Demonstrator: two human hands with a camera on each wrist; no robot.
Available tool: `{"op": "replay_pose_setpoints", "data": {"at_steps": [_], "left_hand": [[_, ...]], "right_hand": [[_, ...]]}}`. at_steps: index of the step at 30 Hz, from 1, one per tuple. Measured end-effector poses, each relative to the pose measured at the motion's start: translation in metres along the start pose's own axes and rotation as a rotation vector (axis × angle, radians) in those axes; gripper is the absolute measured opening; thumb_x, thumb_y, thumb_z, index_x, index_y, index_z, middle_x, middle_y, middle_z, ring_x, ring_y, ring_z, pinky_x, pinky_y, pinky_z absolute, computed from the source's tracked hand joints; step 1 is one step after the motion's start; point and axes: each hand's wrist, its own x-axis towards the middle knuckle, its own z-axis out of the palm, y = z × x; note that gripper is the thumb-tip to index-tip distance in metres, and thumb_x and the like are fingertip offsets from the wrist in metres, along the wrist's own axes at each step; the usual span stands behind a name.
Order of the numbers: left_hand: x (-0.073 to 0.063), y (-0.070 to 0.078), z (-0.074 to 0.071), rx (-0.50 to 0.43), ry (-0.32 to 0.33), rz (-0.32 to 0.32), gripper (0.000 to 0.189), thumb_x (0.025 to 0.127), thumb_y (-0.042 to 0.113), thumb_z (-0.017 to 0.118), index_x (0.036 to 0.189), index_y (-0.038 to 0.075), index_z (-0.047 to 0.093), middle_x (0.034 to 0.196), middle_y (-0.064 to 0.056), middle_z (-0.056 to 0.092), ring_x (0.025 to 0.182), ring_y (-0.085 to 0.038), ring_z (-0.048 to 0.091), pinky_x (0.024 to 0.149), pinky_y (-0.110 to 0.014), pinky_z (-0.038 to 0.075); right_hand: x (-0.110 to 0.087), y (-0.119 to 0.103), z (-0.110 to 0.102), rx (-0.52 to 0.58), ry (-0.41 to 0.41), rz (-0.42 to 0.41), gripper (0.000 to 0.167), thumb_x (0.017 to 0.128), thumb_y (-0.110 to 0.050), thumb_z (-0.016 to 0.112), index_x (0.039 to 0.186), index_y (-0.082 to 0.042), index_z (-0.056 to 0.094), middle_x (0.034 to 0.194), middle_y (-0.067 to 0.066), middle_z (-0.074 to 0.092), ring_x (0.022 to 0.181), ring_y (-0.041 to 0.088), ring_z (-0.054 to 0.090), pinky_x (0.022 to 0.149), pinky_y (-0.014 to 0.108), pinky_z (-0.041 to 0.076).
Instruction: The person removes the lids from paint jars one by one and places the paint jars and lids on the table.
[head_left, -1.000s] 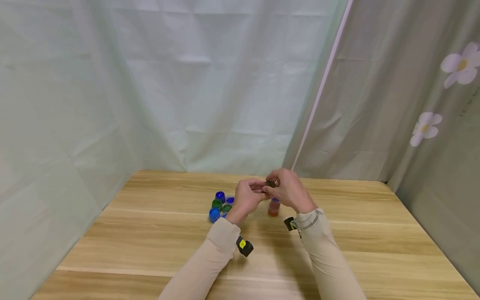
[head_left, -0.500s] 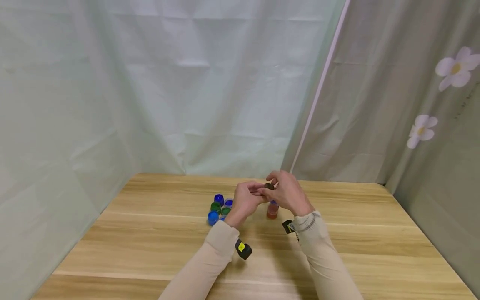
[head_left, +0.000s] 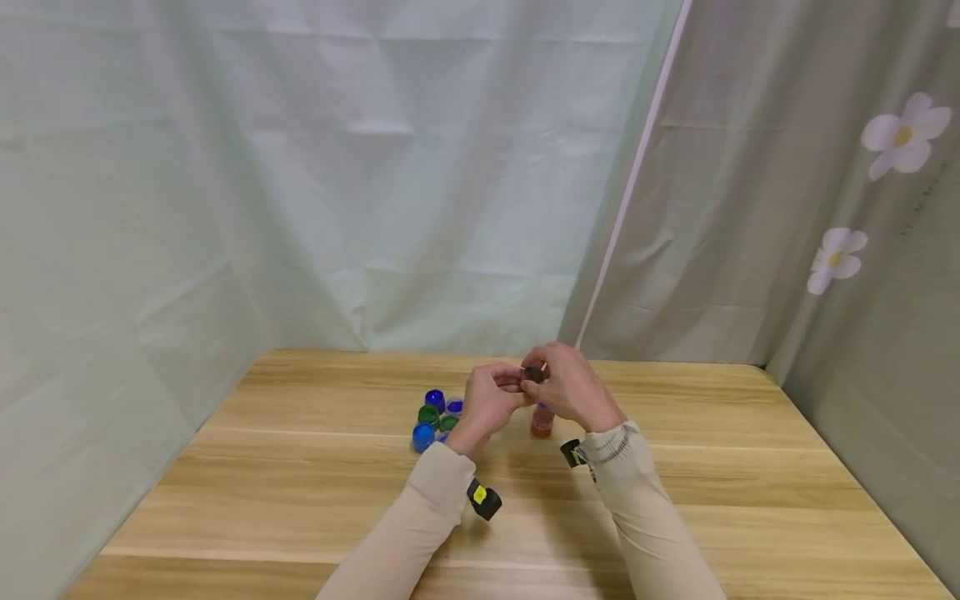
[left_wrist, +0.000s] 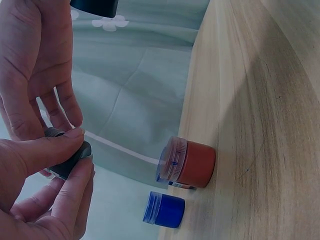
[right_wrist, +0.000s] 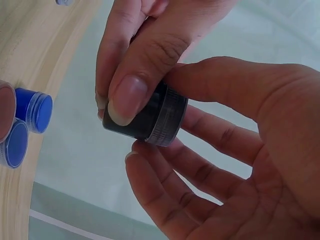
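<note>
Above one table (head_left: 262, 492), two hands (head_left: 489, 404) (head_left: 576, 390) grip one jar (right_wrist: 156, 119).

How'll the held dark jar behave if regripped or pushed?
Probably rigid: the dark jar shows no dent between the fingers. Its smooth wall may slip; the ridged band should grip better. Being round, it'd likely roll on its side.

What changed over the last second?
The right hand's fingers seem to have closed in slightly on the dark jar; the head view drifted a little. Nothing picked up or released: left hand still pinches the dark jar; red jar and green jar stayed put.
</note>
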Motion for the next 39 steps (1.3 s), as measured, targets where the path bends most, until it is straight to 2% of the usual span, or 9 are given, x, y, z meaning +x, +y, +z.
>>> {"op": "replay_pose_setpoints", "data": {"at_steps": [7,13,20,33,39], "left_hand": [[-0.0019,-0.0005,-0.001,0.002,-0.006,-0.004,0.025,0.086,0.002,0.08,0.11,0.004,0.077,0.105,-0.012,0.076,0.087,-0.014,0.073,0.081,-0.032,0.062],[-0.0003,-0.0011,-0.0004,-0.008,-0.013,0.0,0.026,0.085,-0.001,0.079,0.111,0.002,0.076,0.105,-0.014,0.077,0.089,-0.016,0.074,0.082,-0.033,0.063],[0.0021,0.0002,-0.0006,0.009,-0.004,-0.003,0.026,0.084,-0.003,0.079,0.109,0.002,0.075,0.105,-0.014,0.076,0.091,-0.018,0.074,0.084,-0.033,0.063],[0.0031,-0.0007,0.0005,0.022,-0.009,0.006,0.027,0.083,-0.003,0.08,0.11,0.002,0.075,0.106,-0.014,0.077,0.094,-0.019,0.074,0.086,-0.034,0.062],[0.0017,-0.0005,-0.0032,0.012,-0.04,0.022,0.029,0.086,0.002,0.08,0.114,0.003,0.074,0.11,-0.014,0.076,0.098,-0.021,0.074,0.087,-0.034,0.062]], "right_hand": [[-0.0014,0.0002,0.0014,-0.023,0.026,0.042,0.034,0.089,-0.024,0.08,0.114,-0.003,0.072,0.104,0.012,0.071,0.085,0.021,0.065,0.069,0.033,0.055],[0.0006,-0.0004,0.002,-0.038,0.046,0.037,0.025,0.088,-0.022,0.081,0.105,-0.005,0.075,0.098,0.009,0.073,0.078,0.017,0.063,0.065,0.03,0.052],[0.0013,-0.0028,0.0001,-0.013,0.025,-0.009,0.017,0.089,-0.015,0.078,0.103,-0.007,0.075,0.098,0.007,0.071,0.087,0.02,0.065,0.074,0.035,0.056],[-0.0008,0.0023,-0.0023,0.011,-0.001,-0.053,0.016,0.09,-0.01,0.075,0.106,-0.005,0.074,0.101,0.01,0.07,0.088,0.02,0.065,0.075,0.034,0.055],[-0.0006,0.0023,-0.0045,0.034,-0.018,-0.048,0.017,0.091,-0.008,0.074,0.108,-0.005,0.074,0.103,0.01,0.07,0.09,0.02,0.065,0.077,0.036,0.057]]}}
